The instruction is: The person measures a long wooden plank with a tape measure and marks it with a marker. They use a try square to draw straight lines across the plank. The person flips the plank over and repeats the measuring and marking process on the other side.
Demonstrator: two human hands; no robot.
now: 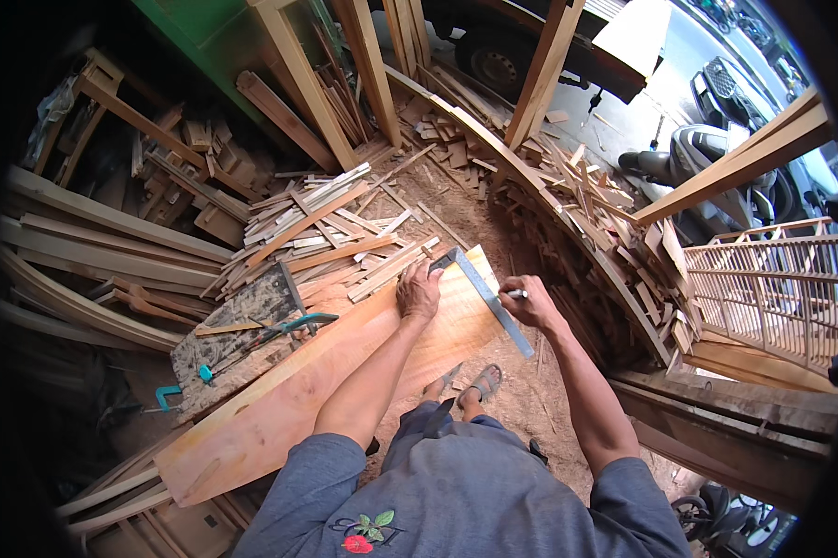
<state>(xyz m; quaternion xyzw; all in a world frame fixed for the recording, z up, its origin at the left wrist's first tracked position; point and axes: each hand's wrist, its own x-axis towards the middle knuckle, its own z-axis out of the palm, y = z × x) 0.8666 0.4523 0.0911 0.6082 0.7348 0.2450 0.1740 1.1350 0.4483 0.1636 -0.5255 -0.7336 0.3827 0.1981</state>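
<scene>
- Nearest the camera, a long wooden plank (279,409) runs slantwise from lower left to upper right.
- Handsaw (261,339) with a teal handle lies on a rough slab left of the plank.
- Left hand (419,293) presses flat on the plank, fingers spread, gripping nothing.
- Metal try square (488,293) lies across the plank's far end.
- Right hand (528,299) has its fingers closed on a pencil (514,294) beside the square's blade.
- Wood offcuts (614,223) are heaped beyond.

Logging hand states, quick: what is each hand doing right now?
Left hand: open, pressed flat on the wooden plank, steadying the metal square.
Right hand: closed around a pencil at the square's blade.
</scene>
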